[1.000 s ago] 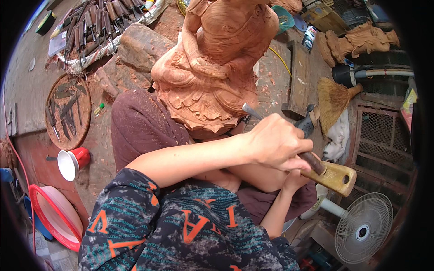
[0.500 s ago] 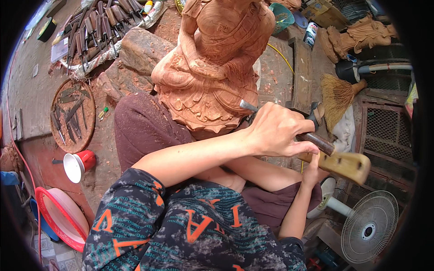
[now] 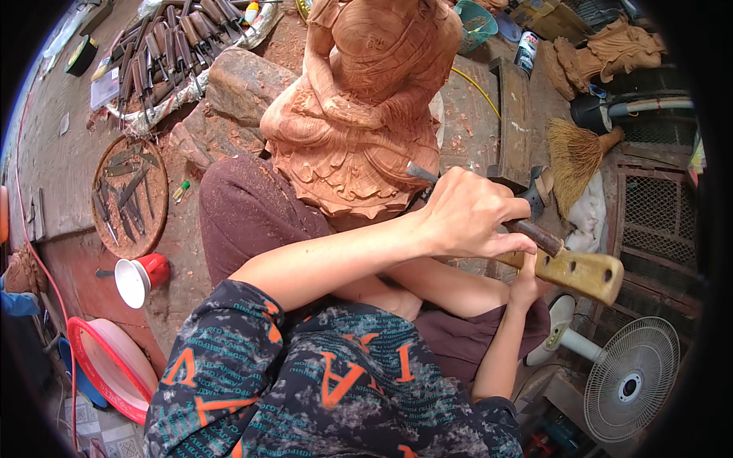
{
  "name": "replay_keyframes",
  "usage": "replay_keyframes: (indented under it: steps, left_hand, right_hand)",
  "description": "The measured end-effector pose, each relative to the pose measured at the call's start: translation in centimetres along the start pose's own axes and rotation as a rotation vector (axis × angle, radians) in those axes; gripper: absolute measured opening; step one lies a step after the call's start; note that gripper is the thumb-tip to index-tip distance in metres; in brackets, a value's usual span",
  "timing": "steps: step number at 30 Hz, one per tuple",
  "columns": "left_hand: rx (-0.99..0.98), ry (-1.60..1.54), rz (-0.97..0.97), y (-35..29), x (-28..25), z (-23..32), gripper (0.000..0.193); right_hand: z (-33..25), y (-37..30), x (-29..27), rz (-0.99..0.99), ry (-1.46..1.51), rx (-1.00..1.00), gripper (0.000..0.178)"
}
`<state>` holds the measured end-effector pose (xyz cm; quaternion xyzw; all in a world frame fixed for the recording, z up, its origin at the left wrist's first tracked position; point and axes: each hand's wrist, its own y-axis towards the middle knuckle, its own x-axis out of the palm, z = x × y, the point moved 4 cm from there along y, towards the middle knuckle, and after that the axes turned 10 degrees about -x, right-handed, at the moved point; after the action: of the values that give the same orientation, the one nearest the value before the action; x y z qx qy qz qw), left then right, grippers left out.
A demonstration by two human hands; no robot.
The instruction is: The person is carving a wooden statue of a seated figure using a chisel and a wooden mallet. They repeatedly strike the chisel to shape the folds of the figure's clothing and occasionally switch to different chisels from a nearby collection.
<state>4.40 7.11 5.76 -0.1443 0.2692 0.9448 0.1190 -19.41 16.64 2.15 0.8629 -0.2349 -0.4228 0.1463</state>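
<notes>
A reddish wooden statue of a seated robed figure (image 3: 359, 137) stands upright in front of my crossed legs, its carved base nearest me. My left hand (image 3: 469, 214) reaches across to the right and wraps round a chisel (image 3: 537, 236) with a dark round handle. The chisel's metal tip points up and left, close to the lower right side of the statue; contact is unclear. Just below, my right hand (image 3: 525, 284) grips a yellowish wooden mallet (image 3: 584, 275) with several dark holes. The mallet lies along the chisel's handle end, partly hidden by my fingers.
Many chisels (image 3: 179, 46) lie in a heap at the far left. Blades fill a round tray (image 3: 156, 217); below it lies a red-and-white cup (image 3: 156, 269). A wooden block (image 3: 248, 80) borders the statue. Rightward are a broom (image 3: 573, 160) and a fan (image 3: 634, 366).
The whole view has shifted slightly. The mallet, blurred before, now shows sharply. Both hands keep their grips, and the chisel stays at nearly the same place by the statue.
</notes>
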Motion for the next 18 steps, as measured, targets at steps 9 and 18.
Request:
replay_keyframes:
  steps: [9, 18]
  left_hand:
    - [-0.023, 0.142, -0.128, -1.5, 1.2, 0.2, 0.037]
    - [0.138, 0.04, -0.063, -0.8, 0.5, 0.4, 0.036]
  right_hand:
    - [-3.0, 0.1, 0.7, 0.03, 0.136, -0.166, 0.016]
    - [-3.2, 0.0, 1.4, 0.219, 0.378, -0.061, 0.016]
